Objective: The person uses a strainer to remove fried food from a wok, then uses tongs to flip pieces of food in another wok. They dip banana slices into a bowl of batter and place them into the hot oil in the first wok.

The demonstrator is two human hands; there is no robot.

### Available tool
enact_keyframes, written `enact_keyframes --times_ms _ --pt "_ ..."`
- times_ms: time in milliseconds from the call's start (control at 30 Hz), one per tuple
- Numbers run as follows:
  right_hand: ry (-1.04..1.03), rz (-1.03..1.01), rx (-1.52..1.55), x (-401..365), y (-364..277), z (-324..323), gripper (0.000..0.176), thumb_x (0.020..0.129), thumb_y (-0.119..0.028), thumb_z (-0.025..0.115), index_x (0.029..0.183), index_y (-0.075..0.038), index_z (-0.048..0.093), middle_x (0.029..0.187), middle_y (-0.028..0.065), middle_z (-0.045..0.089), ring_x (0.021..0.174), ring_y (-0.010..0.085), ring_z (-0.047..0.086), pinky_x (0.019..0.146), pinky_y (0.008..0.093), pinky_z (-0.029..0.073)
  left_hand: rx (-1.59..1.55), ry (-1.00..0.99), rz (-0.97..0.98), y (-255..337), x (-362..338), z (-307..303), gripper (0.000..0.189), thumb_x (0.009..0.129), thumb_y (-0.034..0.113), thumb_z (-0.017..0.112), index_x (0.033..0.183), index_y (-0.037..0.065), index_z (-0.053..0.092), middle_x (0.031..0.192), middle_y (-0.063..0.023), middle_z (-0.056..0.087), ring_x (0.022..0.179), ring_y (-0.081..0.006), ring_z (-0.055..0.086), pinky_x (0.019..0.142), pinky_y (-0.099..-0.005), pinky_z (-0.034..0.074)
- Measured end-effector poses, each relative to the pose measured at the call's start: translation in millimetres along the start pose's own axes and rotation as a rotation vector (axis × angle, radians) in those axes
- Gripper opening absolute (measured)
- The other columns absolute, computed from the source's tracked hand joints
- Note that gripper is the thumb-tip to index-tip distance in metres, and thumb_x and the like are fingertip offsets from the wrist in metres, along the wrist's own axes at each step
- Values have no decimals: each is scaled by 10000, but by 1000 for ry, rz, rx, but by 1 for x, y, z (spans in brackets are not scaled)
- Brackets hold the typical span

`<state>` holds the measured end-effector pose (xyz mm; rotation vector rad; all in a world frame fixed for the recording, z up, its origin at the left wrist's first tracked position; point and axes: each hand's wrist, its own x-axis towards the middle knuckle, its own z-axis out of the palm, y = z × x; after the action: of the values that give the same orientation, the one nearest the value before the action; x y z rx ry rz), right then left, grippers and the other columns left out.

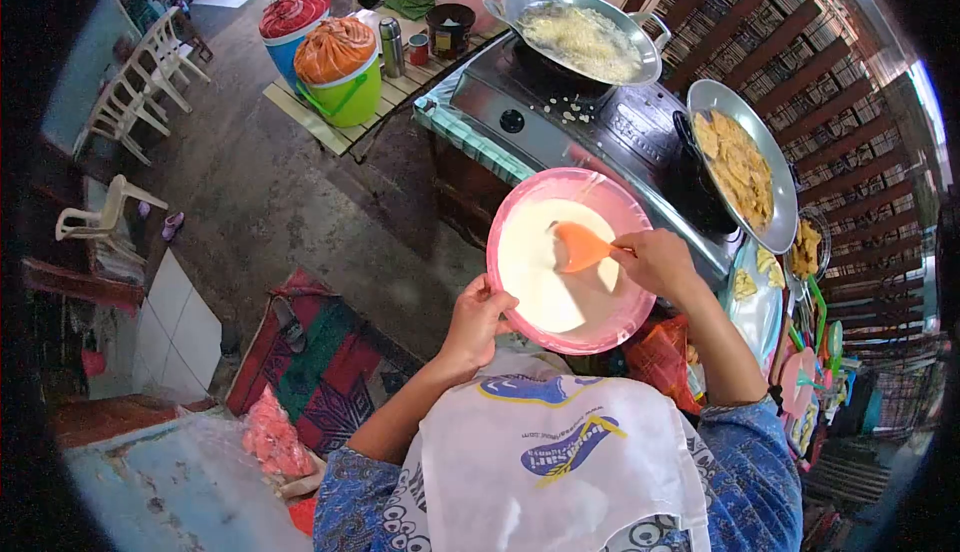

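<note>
A pink bowl (640, 304) of pale, creamy batter (535, 287) is held in front of my body. My left hand (478, 324) grips its left rim, thumb over the edge and fingers beneath. In my right hand (655, 264) is an orange rice paddle (580, 247), its blade dipped into the batter. Behind the bowl stands a gas stove (480, 97) with two pans. One wok (515, 2) holds pale food frying in bubbling oil. The wok at the right (785, 207) contains golden-brown fried pieces (738, 167).
A green bucket (350, 102), a blue bucket (280, 42) and a steel flask (391, 47) stand on a slatted bench (300, 117). White plastic chairs (150, 62) line the left. A strainer (815, 242) with fried pieces is at right. A patterned mat (330, 372) lies on the floor.
</note>
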<state>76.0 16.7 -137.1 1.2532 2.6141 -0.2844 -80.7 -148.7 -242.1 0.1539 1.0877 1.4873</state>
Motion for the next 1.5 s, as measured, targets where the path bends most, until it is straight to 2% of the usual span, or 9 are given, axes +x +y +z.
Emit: enact_keyframes --times_ms 167,267,633,867,1067,1200,1300,1333,1500 --pt "-11 40 55 0 -11 2 250 762 -308 480 874 -138 624 768 127 601 730 292 573 663 393 454 10 11 3 8 -3 0 268 694 2 467 957 42 496 886 -65 550 777 -153 560 673 -334 505" --pt "-29 -88 51 8 -15 13 246 765 -300 479 869 -131 623 778 136 599 737 293 573 673 392 454 -18 2 17 12 -2 2 225 691 7 486 913 38 490 861 -57 535 742 -138 552 628 -309 505" --pt "-15 20 211 28 -14 14 272 761 -321 491 927 -144 615 790 129 605 756 279 577 684 371 453 -29 21 38 29 13 9 193 683 11 512 875 22 489 856 -57 516 744 -138 544 600 -307 514" --pt "-22 -37 423 71 23 -11 283 736 -313 540 916 -109 618 803 129 606 713 257 585 659 322 449 32 4 74 59 43 24 288 686 18 489 974 43 488 888 -61 543 762 -152 562 640 -334 511" --pt "47 -134 668 103 61 -60 276 724 -249 574 915 -53 607 802 131 613 677 166 583 656 269 442 63 -43 84 102 72 45 312 687 25 501 998 46 480 903 -69 558 784 -168 574 653 -348 508" --pt "65 -84 912 132 98 -94 248 739 -202 582 896 -12 615 726 39 615 619 98 522 585 224 422 20 -37 150 123 88 58 348 697 4 477 1041 45 454 954 -86 553 808 -183 575 671 -362 506" --pt "87 28 826 149 116 -137 224 761 -190 583 900 -17 613 655 -5 558 544 46 443 496 179 366 -5 -57 153 136 95 68 361 705 2 465 1064 41 441 979 -83 544 836 -189 569 687 -368 504" --pt "107 29 877 157 123 -144 208 767 -188 569 889 -28 618 590 -30 493 490 45 368 446 179 297 -13 -57 150 138 96 69 370 709 5 462 1076 38 433 987 -84 538 848 -193 566 690 -367 505" --pt "153 120 788 220 187 -158 213 729 -209 582 850 -42 633 587 -4 517 528 67 429 486 215 351 -38 -53 134 138 98 62 407 714 13 454 1118 29 401 1010 -92 526 885 -215 550 711 -373 498"
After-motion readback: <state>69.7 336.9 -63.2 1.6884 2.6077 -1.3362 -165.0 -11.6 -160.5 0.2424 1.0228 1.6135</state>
